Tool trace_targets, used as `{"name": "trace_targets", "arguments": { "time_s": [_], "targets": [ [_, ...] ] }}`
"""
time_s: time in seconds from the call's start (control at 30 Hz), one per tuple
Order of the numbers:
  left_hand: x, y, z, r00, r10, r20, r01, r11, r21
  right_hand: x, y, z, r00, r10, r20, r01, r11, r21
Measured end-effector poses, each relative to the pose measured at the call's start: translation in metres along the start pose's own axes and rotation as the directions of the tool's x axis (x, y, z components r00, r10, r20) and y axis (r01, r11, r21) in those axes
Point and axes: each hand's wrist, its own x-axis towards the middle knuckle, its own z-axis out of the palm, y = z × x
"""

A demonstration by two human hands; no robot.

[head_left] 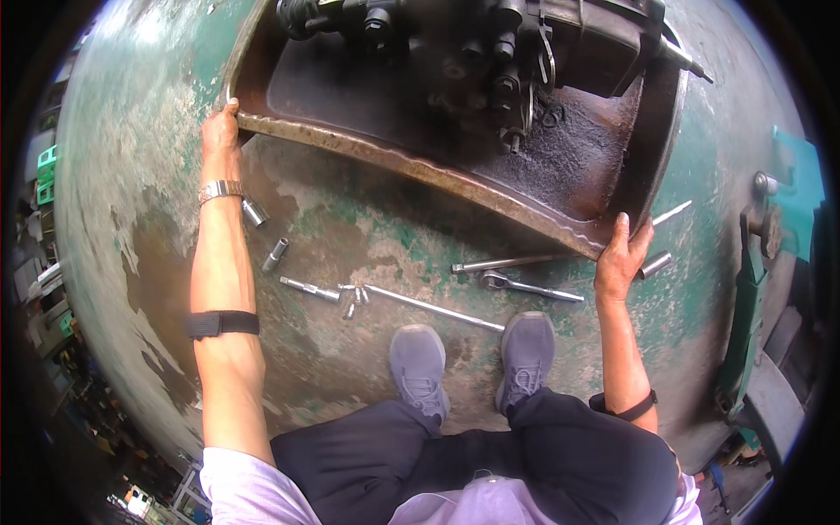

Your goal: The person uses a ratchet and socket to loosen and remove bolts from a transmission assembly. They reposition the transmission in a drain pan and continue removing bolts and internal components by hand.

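Note:
A large, oily metal tray [367, 156] sits on the floor before me, its near rim slanting down to the right. Inside it lies a dark, greasy mechanical assembly [595, 44] with bolts and fittings, beside a patch of black oily residue [569, 144]. My left hand [220, 133] grips the tray's near left corner, thumb up on the rim. At the near right corner, my right hand [619, 261] is closed round the edge, thumb over the top. Both hands' fingers are partly hidden by the tray.
Between tray and shoes lie a ratchet [535, 287], a long bar [437, 308], another bar [503, 262] and a short extension [311, 290]. Sockets [276, 255] lie by my left forearm; another socket [654, 265] is beside my right hand. A green metal stand [748, 306] is at right.

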Motion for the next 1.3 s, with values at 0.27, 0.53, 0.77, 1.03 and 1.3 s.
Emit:
{"name": "trace_targets", "arguments": {
  "time_s": [0.27, 0.53, 0.77, 1.03, 1.3],
  "targets": [
    [-0.024, 0.012, 0.004, 0.999, -0.005, 0.046, 0.006, 1.0, -0.031, 0.007, 0.008, -0.001, 0.999, -0.01, -0.037, 0.009, 1.0, -0.028],
    [-0.061, 0.008, -0.003, 0.996, -0.085, 0.011, 0.084, 0.99, 0.11, 0.046, 0.02, -0.003, 0.984, -0.098, -0.148, 0.103, 0.994, 0.022],
    [-0.12, 0.002, 0.004, 0.983, -0.184, 0.006, 0.184, 0.982, -0.047, 0.098, 0.024, -0.011, 0.948, -0.169, -0.269, 0.179, 0.984, 0.012],
    [-0.209, -0.006, 0.009, 0.963, -0.264, 0.043, 0.256, 0.956, 0.143, 0.195, 0.028, -0.026, 0.916, -0.188, -0.356, 0.133, 0.976, -0.172],
    [-0.23, -0.01, -0.007, 0.914, -0.307, 0.264, 0.285, 0.951, 0.118, 0.181, 0.035, -0.044, 0.963, -0.093, -0.252, 0.062, 0.989, -0.131]
  ]
}}
